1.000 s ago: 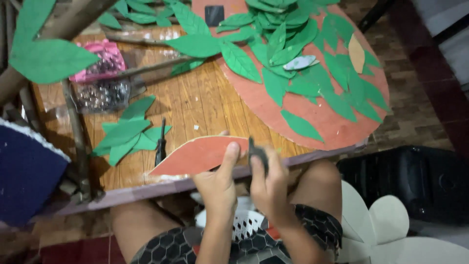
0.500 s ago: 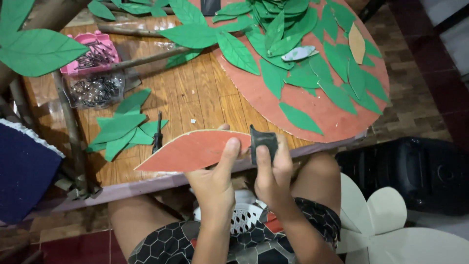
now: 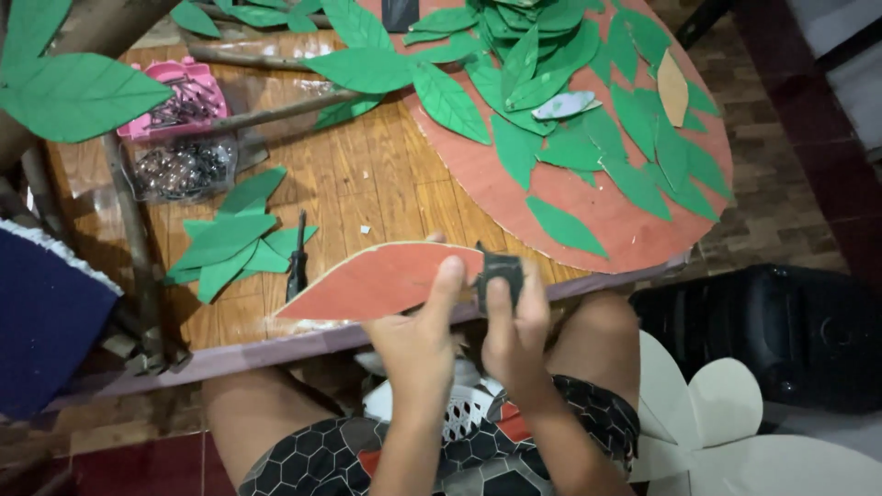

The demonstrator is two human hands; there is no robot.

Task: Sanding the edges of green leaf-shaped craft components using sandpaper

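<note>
The left hand (image 3: 418, 335) pinches a red leaf-shaped cardboard piece (image 3: 377, 280) above the wooden table (image 3: 386, 184); the right hand (image 3: 514, 321) has its fingers closed around a small dark tool (image 3: 501, 271) at the piece's tip.

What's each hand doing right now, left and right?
Left hand: closed, thumb on top, holding the reddish-brown leaf-shaped cardboard cutout.
Right hand: closed, gripping a small dark grey block at the cutout's tip; what the block is cannot be told.

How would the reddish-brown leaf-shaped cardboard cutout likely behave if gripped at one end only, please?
The reddish-brown leaf-shaped cardboard cutout is probably fairly stiff: the left hand holds only one end, yet the far tip stays straight. Thin and flat, it is likely light and could crease if pinched hard.
</note>
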